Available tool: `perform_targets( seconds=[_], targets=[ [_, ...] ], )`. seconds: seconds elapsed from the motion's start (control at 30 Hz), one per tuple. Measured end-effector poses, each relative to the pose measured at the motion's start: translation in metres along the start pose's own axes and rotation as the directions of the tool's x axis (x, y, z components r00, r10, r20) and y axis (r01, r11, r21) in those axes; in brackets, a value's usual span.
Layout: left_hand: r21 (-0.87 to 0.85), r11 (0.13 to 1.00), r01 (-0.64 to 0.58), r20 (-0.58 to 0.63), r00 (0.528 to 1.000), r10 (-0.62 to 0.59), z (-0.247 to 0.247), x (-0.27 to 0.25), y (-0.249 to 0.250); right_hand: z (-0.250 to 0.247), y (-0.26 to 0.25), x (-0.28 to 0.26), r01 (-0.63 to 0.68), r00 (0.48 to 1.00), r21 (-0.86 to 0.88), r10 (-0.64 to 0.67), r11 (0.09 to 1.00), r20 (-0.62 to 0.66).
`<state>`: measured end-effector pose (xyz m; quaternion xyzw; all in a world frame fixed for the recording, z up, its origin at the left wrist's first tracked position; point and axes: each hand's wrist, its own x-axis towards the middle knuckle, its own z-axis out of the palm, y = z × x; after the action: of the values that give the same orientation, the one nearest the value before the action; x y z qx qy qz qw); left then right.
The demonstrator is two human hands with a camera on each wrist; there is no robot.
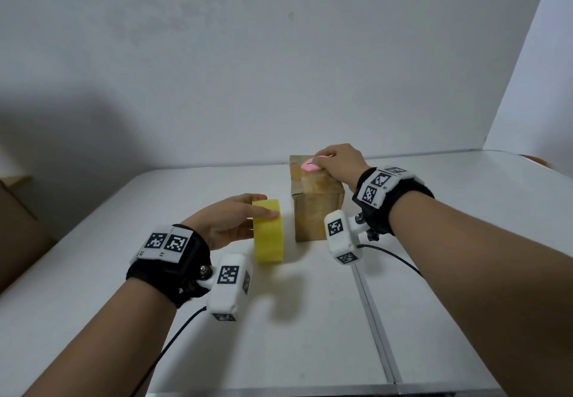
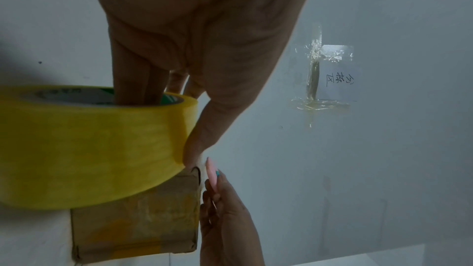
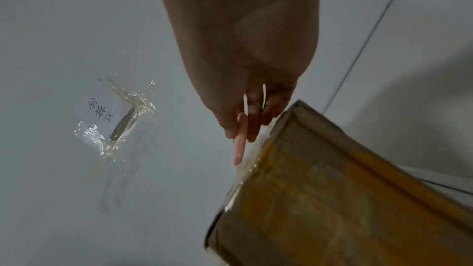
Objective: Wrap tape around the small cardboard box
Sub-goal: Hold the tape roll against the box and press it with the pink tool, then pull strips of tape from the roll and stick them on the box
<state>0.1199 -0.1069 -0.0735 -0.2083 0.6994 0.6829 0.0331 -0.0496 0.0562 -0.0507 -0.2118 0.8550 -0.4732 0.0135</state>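
A small cardboard box [image 1: 316, 207] stands on the white table [image 1: 310, 319], with yellowish tape over its top and sides [image 3: 332, 199]. My left hand [image 1: 235, 220] grips a yellow tape roll [image 1: 268, 231] standing on edge just left of the box; the fingers reach into the core and the thumb lies on the outer face [image 2: 199, 135]. My right hand [image 1: 338, 161] pinches a small pink cutter [image 1: 310, 165] over the box's far top edge. In the right wrist view the pink cutter [image 3: 240, 141] points down beside the box's taped edge.
A white wall stands right behind the table. On it is a paper note [image 2: 337, 76] held by crumpled clear tape. A large brown carton [image 1: 18, 226] sits off the table's left edge. A seam [image 1: 372, 313] runs across the tabletop at the right.
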Motion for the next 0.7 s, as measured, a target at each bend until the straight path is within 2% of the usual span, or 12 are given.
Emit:
perform_targets(
  seconds=[0.17, 0.27, 0.4, 0.47, 0.57, 0.63, 0.7],
  targets=[
    [-0.025, 0.998, -0.057, -0.086, 0.995, 0.054, 0.000, 0.004, -0.001, 0.002, 0.007, -0.005, -0.001, 0.999, -0.081, 0.005, 0.997, 0.048],
    [-0.044, 0.995, -0.089, -0.128, 0.988, 0.082, 0.002, 0.006, -0.003, 0.000, 0.010, -0.008, -0.004, 1.000, -0.060, 0.005, 0.998, 0.020],
    [-0.040, 0.990, -0.137, -0.176, 0.976, 0.128, 0.007, 0.008, -0.002, -0.005, 0.020, -0.020, 0.078, 0.997, -0.064, -0.077, 0.995, 0.020],
    [0.058, 0.984, -0.170, -0.226, 0.958, 0.178, 0.010, 0.012, -0.001, -0.008, 0.027, -0.028, 0.082, 0.997, -0.008, -0.082, 0.997, 0.004],
    [0.276, 0.939, -0.206, -0.330, 0.897, 0.294, 0.017, 0.017, 0.005, -0.013, 0.037, -0.039, 0.038, 0.999, 0.075, -0.036, 0.997, -0.022],
    [0.407, 0.893, -0.192, -0.336, 0.877, 0.342, 0.023, 0.019, 0.010, -0.015, 0.046, -0.046, 0.029, 0.999, 0.067, -0.031, 0.997, 0.038],
    [0.523, 0.838, -0.154, -0.294, 0.890, 0.347, 0.031, 0.020, 0.015, -0.016, 0.053, -0.051, 0.079, 0.987, 0.033, -0.083, 0.996, 0.141]
  ],
)
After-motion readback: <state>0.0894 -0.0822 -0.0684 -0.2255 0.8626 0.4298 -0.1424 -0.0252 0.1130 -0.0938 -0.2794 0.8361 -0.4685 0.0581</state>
